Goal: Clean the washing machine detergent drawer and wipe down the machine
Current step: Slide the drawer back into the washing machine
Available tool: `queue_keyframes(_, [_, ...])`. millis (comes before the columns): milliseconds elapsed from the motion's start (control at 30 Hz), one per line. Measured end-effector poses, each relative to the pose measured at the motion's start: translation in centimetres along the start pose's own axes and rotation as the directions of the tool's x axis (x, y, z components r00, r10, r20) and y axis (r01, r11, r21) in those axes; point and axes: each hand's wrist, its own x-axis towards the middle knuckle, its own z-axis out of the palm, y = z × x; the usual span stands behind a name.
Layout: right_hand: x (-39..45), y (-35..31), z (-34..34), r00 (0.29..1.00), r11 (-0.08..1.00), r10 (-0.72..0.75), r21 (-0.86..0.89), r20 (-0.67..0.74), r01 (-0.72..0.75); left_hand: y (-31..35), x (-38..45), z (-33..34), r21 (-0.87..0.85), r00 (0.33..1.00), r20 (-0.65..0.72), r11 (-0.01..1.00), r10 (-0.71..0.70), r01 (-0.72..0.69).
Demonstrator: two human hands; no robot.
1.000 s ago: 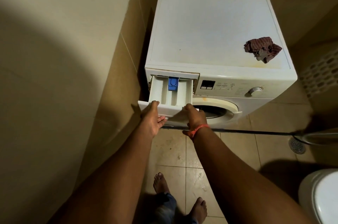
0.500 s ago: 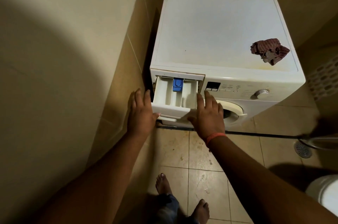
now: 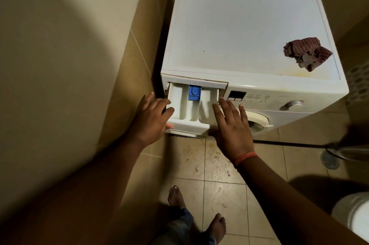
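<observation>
Flanking the drawer (image 3: 192, 111), pulled partway out of the washer (image 3: 239, 35): left hand (image 3: 150, 122) and right hand (image 3: 232, 130), fingers straight, spread, gripping nothing. Advice: grip both drawer sides, press the blue tab (image 3: 194, 93), pull level. Rag (image 3: 306, 53) waits atop the washer.

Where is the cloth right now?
In the head view the cloth lies crumpled on the washing machine top, near its front right corner, above the dial and away from both hands.
</observation>
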Motion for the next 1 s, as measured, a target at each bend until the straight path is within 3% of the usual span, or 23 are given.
queue_keyframes(167, [-0.4,0.0,0.9,0.988,0.991,-0.082,0.098,-0.133,0.095,1.3,-0.5,0.4,-0.066,0.999,0.010,0.997,-0.050,0.050])
queue_keyframes(433, [1.8,-0.1,0.6,0.994,0.975,-0.002,0.219,-0.111,0.026,1.3,1.6,0.3,-0.107,0.984,-0.028,0.979,-0.175,0.171])
queue_keyframes(567, [5.1,0.6,-0.3,0.991,0.997,0.065,0.053,-0.119,-0.059,1.0,5.0,-0.5,-0.076,0.964,-0.004,0.961,-0.268,0.267])
queue_keyframes(733, [11.7,3.0,-1.3,0.996,0.990,0.092,-0.108,-0.017,-0.094,-0.6,10.6,-1.7,0.003,0.939,-0.049,0.940,-0.340,0.341])
queue_keyframes(867, [15.4,3.3,-1.0,0.987,0.985,0.093,-0.156,0.132,-0.072,-2.3,13.8,-2.3,0.114,0.963,0.042,0.959,-0.265,0.258])
queue_keyframes(1000, [14.2,3.1,-0.7,0.988,0.987,0.106,-0.132,0.110,-0.091,-2.0,13.3,-1.8,0.069,0.968,0.055,0.968,-0.247,0.243])
